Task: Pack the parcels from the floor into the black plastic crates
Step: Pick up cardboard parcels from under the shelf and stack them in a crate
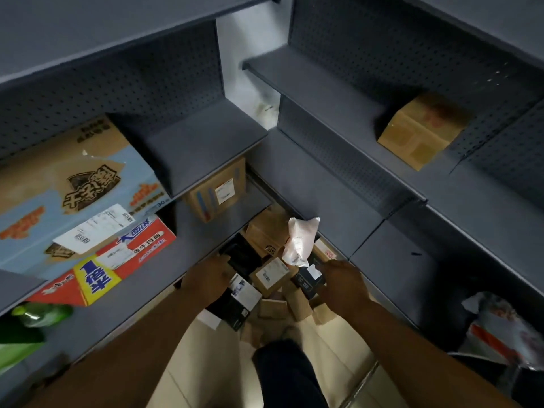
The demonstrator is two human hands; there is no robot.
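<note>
Parcels lie heaped on the floor under the lowest shelf. Right hand pinches a white bag, long axis upright, top toward the shelf. Left hand reaches in; grip unclear. Pickup step; next, carry to a crate, none identifiable here.

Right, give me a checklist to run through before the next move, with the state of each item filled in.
1. Right hand has a grip on a parcel: ok, it holds the small black box with a white label.
2. White crumpled plastic mailer bag also held: cannot tell.
3. Left hand free: cannot tell, it reaches over dark parcels.
4. Black plastic crate in view: cannot tell.
5. Parcels left on the floor: not ok, brown cardboard boxes remain.
</note>
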